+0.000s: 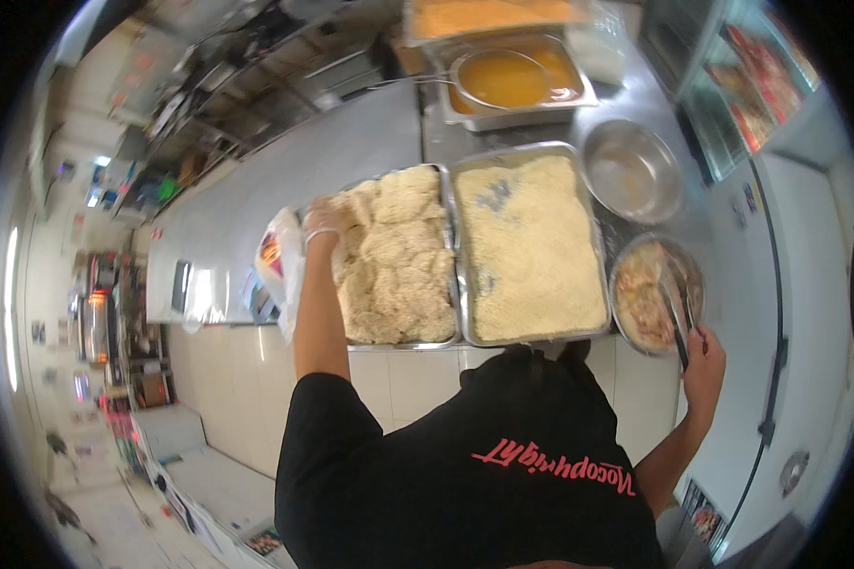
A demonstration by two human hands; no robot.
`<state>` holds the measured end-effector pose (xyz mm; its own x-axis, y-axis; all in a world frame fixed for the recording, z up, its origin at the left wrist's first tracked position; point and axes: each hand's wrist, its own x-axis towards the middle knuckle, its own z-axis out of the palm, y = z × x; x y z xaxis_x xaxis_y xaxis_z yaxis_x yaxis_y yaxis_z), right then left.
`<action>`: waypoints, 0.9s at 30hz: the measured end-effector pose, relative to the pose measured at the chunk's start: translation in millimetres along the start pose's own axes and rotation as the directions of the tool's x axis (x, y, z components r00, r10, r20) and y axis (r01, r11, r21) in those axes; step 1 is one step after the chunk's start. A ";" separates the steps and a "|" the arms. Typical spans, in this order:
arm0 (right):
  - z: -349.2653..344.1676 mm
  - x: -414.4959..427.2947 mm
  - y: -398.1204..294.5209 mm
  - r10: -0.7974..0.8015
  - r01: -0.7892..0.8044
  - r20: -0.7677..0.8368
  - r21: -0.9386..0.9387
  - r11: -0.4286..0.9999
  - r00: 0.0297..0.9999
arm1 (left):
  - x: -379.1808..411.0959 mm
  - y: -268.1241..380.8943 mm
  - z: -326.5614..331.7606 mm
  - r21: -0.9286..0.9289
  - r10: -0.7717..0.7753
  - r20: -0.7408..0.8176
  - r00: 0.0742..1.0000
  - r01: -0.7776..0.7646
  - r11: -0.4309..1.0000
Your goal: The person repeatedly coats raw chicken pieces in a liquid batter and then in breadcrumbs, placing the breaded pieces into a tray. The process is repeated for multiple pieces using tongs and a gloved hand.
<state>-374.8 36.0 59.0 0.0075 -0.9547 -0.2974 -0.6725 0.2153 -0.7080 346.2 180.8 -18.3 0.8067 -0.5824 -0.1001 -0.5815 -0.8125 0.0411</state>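
My left hand [322, 215], in a clear plastic glove, is at the left edge of a metal tray [444, 186] of breaded pieces [406, 249]. What its fingers do there is unclear. A white plastic bag [285, 256] with a coloured print lies against that side of the tray. In my bare right hand [704, 366] is a pair of tongs [676, 313], gripped by the handles. Their tips reach into a round metal bowl [615, 323] of raw meat [644, 291] in pale liquid. Between the hands lies a second tray [606, 320], spread with pale yellow breadcrumbs [534, 263]; some bare metal shows through.
Behind the crumb tray, a wire strainer [462, 71] rests over a metal pan [519, 119] of yellow liquid. A steel bowl [633, 171] with a little residue stands behind the meat. White refrigerator doors [736, 284] border the steel counter [356, 135] on the right.
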 end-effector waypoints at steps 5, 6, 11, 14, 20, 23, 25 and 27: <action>-42.1 2.3 25.2 -0.138 0.130 -0.036 -0.161 0.978 0.990 | -19.1 15.5 1.0 0.261 0.053 -0.230 0.972 0.009 0.965; -46.8 3.6 22.5 -0.146 0.146 0.017 -0.200 0.969 0.989 | -9.7 19.1 11.3 0.420 0.050 -0.177 0.983 0.029 0.907; -66.0 -5.3 -14.8 -0.035 0.081 0.089 -0.590 0.803 0.995 | -17.9 48.4 5.2 0.012 0.084 -0.168 0.982 -0.084 0.996; -69.4 -0.8 -46.5 -0.070 0.164 0.167 -0.659 0.734 0.984 | -26.9 50.4 25.5 0.125 0.303 -0.235 0.923 -0.281 0.952; -19.3 7.9 -55.9 -0.367 0.479 0.335 -0.761 0.438 0.868 | -53.6 93.5 13.4 -0.007 0.174 -0.182 0.968 -0.178 0.984; -0.3 6.0 -51.7 -0.441 0.590 0.424 -0.717 0.370 0.791 | -64.5 90.0 5.0 -0.113 0.164 -0.280 0.946 -0.202 0.973; -3.3 13.1 -47.9 -0.437 0.648 0.498 -0.686 0.331 0.749 | -78.0 101.4 7.8 -0.189 0.165 -0.316 0.934 -0.233 0.954; -15.0 20.0 -37.0 -0.420 0.689 0.557 -0.659 0.302 0.717 | -142.6 173.7 -19.0 -0.304 0.121 -0.311 0.943 -0.219 0.927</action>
<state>-360.9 5.9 88.9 0.6996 -0.6606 -0.2723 -0.6858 -0.7278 0.0036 132.1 122.3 22.0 0.7230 -0.6549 0.2199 -0.6839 -0.6334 0.3621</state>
